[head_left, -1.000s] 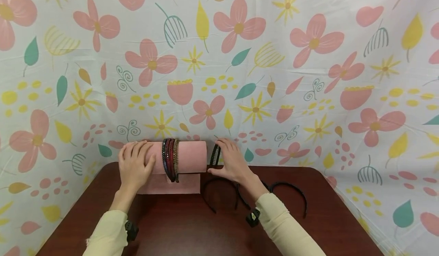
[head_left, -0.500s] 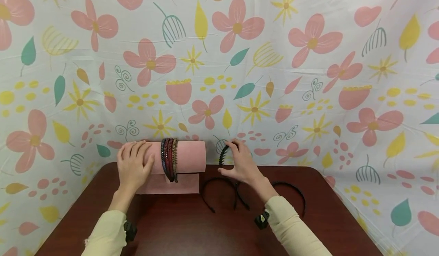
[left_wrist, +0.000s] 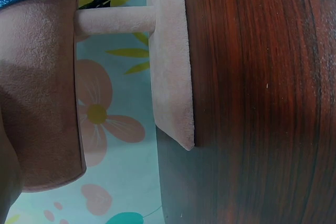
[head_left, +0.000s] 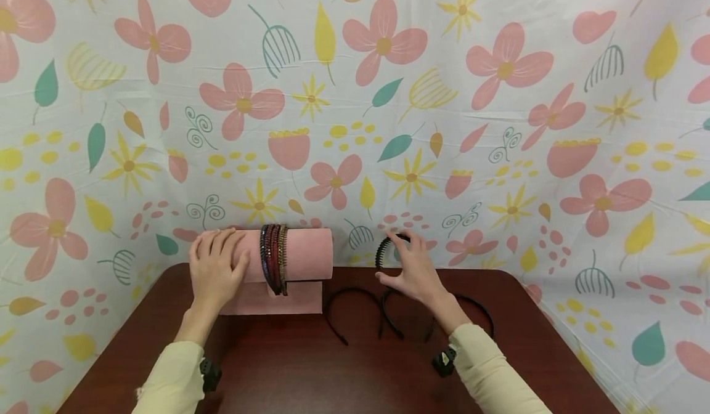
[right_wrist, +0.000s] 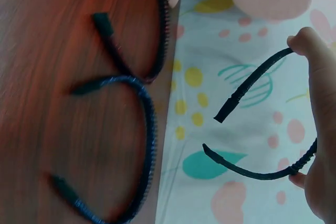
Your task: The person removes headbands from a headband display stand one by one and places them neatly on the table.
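A pink roll-shaped headband stand (head_left: 310, 254) stands at the table's back left. Several sparkly headbands (head_left: 273, 257) in blue, red and gold circle its middle. My left hand (head_left: 216, 269) grips the roll's left end, fingers over the top and thumb in front. To the right of the stand and apart from it, my right hand (head_left: 416, 272) pinches a dark headband (head_left: 380, 255) between thumb and fingers. In the right wrist view, the two free ends of this held headband (right_wrist: 253, 78) point away from the palm, above the table's back edge.
Headbands lie on the table right of the stand: one arc (head_left: 355, 289) nearest it, others partly beneath my right forearm. The right wrist view shows a blue headband (right_wrist: 148, 124) and a dark red one (right_wrist: 163, 24) there. A flowered cloth (head_left: 333, 93) hangs behind the brown table (head_left: 310, 365).
My right hand has moved right with the dark headband, from beside the roll's end to farther away. The headband has turned so its arch shows more. My left hand stays on the stand.
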Demonstrator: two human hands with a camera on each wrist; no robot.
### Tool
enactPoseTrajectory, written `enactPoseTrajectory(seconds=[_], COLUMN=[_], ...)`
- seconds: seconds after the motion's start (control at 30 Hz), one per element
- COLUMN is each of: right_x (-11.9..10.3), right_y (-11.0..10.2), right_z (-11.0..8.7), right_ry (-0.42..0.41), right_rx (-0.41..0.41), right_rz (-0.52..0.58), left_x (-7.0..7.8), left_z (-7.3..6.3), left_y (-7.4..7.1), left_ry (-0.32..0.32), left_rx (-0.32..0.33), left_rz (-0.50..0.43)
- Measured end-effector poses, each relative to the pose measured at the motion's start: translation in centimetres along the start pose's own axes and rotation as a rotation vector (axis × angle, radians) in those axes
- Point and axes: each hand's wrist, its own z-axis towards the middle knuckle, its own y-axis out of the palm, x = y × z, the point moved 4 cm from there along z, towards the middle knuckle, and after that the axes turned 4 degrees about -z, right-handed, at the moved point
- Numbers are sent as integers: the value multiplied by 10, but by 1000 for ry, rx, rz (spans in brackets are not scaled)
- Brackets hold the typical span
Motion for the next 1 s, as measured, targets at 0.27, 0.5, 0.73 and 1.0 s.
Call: enactPoseTrajectory(seconds=[0.27, 0.5, 0.73, 1.0], right_x=[22, 40, 58, 82], right_y=[-5, -15, -25, -33], right_z=[-14, -24, -34, -52], right_ry=[22, 51, 83, 133], right_rx=[12, 27, -1, -65], right_rz=[-66, -107, -143, -140], left_x=[-1, -2, -2, 0], left_z=[0, -1, -1, 0], left_y=[1, 1, 2, -1], left_ry=[13, 15, 26, 33], left_rx=[10, 17, 27, 30], left_rz=[0, 5, 5, 7])
